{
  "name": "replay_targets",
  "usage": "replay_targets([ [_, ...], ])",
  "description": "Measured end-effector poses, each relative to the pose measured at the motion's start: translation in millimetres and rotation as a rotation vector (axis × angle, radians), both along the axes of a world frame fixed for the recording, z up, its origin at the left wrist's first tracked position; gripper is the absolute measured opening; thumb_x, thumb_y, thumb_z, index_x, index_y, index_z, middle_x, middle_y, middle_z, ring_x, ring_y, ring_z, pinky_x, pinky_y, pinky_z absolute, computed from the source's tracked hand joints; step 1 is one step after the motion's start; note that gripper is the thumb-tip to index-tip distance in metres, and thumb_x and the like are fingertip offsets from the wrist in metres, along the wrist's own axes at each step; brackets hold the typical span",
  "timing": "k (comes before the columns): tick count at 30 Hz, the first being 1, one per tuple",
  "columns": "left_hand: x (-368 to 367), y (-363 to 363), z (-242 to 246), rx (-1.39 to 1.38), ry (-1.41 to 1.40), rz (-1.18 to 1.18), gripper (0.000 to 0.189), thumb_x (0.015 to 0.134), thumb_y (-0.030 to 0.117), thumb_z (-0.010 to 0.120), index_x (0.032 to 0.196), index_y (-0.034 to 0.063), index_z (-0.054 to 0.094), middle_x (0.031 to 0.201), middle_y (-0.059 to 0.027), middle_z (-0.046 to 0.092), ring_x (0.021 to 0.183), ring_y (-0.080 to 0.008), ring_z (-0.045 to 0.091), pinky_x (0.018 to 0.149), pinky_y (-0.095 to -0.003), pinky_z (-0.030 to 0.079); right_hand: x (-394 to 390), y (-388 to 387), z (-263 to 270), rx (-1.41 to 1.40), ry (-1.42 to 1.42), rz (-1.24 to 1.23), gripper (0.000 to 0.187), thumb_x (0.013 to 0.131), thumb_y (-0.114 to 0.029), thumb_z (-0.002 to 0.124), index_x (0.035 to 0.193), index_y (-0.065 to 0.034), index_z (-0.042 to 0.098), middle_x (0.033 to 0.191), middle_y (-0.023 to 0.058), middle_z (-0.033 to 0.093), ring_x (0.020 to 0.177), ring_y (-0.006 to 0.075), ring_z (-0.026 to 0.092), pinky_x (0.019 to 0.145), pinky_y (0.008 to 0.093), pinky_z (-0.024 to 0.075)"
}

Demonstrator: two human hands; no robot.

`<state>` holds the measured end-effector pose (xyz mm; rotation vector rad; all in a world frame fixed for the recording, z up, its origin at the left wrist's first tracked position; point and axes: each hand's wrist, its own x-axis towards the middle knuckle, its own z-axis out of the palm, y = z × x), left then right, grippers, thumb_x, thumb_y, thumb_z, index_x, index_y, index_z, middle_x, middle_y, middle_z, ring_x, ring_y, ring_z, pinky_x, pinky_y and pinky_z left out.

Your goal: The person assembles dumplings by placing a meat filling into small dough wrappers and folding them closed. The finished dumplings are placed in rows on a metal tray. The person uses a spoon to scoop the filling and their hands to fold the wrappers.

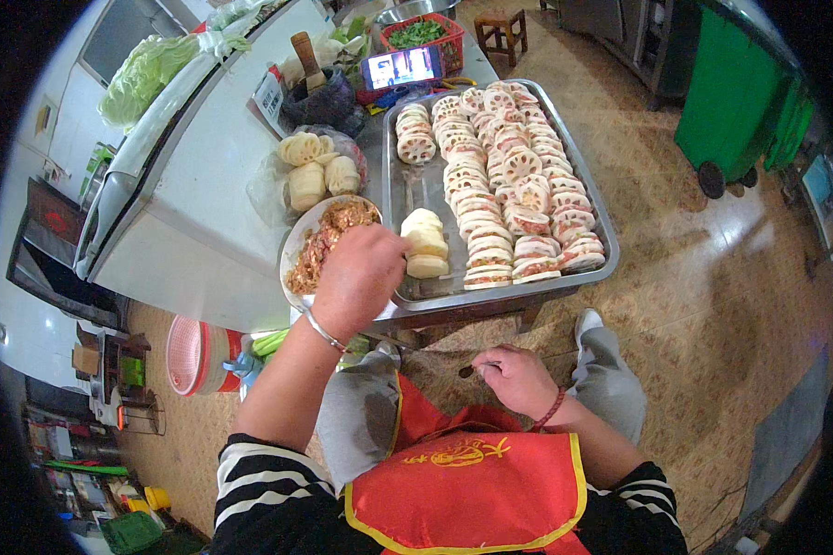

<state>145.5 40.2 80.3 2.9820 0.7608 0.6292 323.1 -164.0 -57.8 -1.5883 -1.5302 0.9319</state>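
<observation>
My left hand (364, 270) is over the right rim of a white bowl (293, 243) of minced meat filling (319, 243). Its curled fingertips reach the stack of peeled, sliced lotus root (427, 246) lying in the metal tray (413, 187). Whether they pinch a slice is hidden. Low in front of the red apron, my right hand (520, 381) is closed around a small utensil (466, 372), perhaps a spoon, with its dark end showing past the fingers. Rows of lotus root slices with meat between them (507, 187) fill the tray's middle and right.
A plastic bag of peeled lotus root (312, 170) lies behind the bowl. Beyond it are a mortar (323, 104) with a wooden pestle, a lit phone (402, 67) and a red basket of greens (451, 45). A white freezer (201, 187) borders the left; a green bin (732, 97) stands right.
</observation>
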Motion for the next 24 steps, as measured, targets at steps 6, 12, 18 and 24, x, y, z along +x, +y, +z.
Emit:
replay_targets([
  [6, 3, -1, -3, 0.002, -0.080, 0.007, 0.023, 0.081, 0.006, 0.064, 0.102, 0.0087, 0.070, 0.089, -0.0110, 0.063, 0.087, -0.0326, 0.060, 0.079, -0.0446, 0.048, -2, 2, 0, -0.004, 0.003, 0.012, 0.021, 0.093, -0.021, 0.056, 0.100, -0.0080, 0.071, 0.096, 0.0189, 0.070, 0.092, 0.0377, 0.066, 0.083, 0.0460, 0.0530],
  [12, 19, -3, -7, 0.023, 0.069, 0.012, 0.021, 0.083, 0.009, 0.067, 0.104, 0.0098, 0.071, 0.092, -0.0112, 0.062, 0.088, -0.0334, 0.060, 0.080, -0.0450, 0.049, -1, 4, 2, -0.049, 0.001, 0.025, 0.021, 0.093, -0.021, 0.056, 0.100, -0.0070, 0.071, 0.098, 0.0196, 0.069, 0.092, 0.0383, 0.066, 0.084, 0.0463, 0.0527],
  [18, 25, -6, -8, -0.019, -0.007, -0.041, 0.012, 0.081, 0.011, 0.066, 0.093, 0.0082, 0.067, 0.089, -0.0110, 0.060, 0.088, -0.0335, 0.059, 0.080, -0.0443, 0.048, -1, 5, 2, -0.036, 0.005, 0.020, 0.022, 0.093, -0.021, 0.056, 0.100, -0.0067, 0.071, 0.098, 0.0192, 0.070, 0.092, 0.0381, 0.066, 0.084, 0.0461, 0.0528],
  [24, 25, -8, -8, -0.049, 0.077, -0.015, 0.010, 0.084, 0.012, 0.067, 0.091, 0.0061, 0.067, 0.092, -0.0131, 0.062, 0.090, -0.0353, 0.059, 0.080, -0.0465, 0.048, -1, 3, 1, -0.069, -0.009, 0.008, 0.023, 0.094, -0.024, 0.057, 0.100, -0.0068, 0.071, 0.099, 0.0183, 0.070, 0.093, 0.0377, 0.067, 0.082, 0.0457, 0.0532],
])
